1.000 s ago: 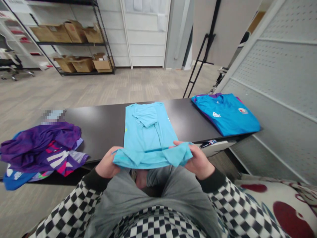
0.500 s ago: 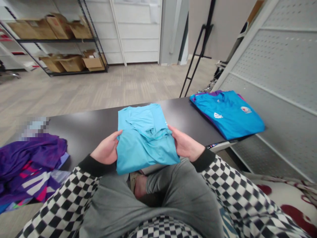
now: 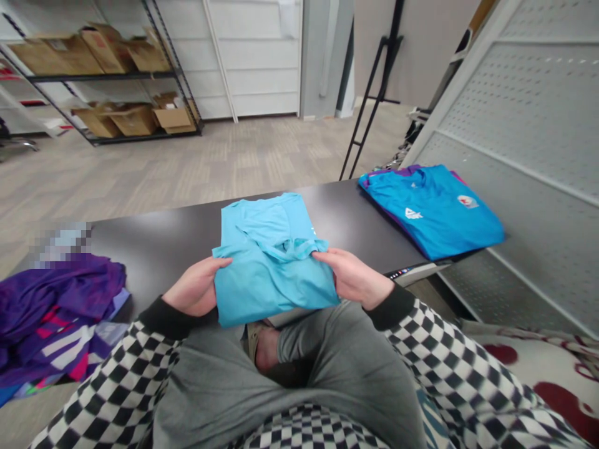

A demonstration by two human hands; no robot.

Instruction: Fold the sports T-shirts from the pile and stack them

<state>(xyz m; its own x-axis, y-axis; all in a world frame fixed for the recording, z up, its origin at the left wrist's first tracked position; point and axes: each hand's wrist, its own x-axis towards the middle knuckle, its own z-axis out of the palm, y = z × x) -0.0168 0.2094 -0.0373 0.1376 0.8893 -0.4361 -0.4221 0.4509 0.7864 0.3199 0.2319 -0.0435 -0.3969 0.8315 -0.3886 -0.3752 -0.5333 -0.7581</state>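
A light blue shirt (image 3: 271, 280), partly folded, lies at the front edge of the dark table (image 3: 154, 240), its near part hanging over the edge above my lap. My left hand (image 3: 196, 287) grips its left side, thumb on top and fingers beneath the cloth. On the opposite side my right hand (image 3: 353, 274) pinches the fabric near a bunched fold, its fingers also partly hidden under the shirt. The far part of the shirt lies flat on the tabletop.
Folded shirts, a bright blue one (image 3: 435, 212) on top, are stacked at the table's right end. A heap of purple clothing (image 3: 60, 312) lies at the left. Beyond stand a shelf with cardboard boxes (image 3: 133, 118), a black stand (image 3: 369, 106) and a perforated panel (image 3: 528, 137).
Both hands have shifted slightly toward me along the shirt's sides. The side edges of the upper layer now stick out more beyond my thumbs. The view has moved a little.
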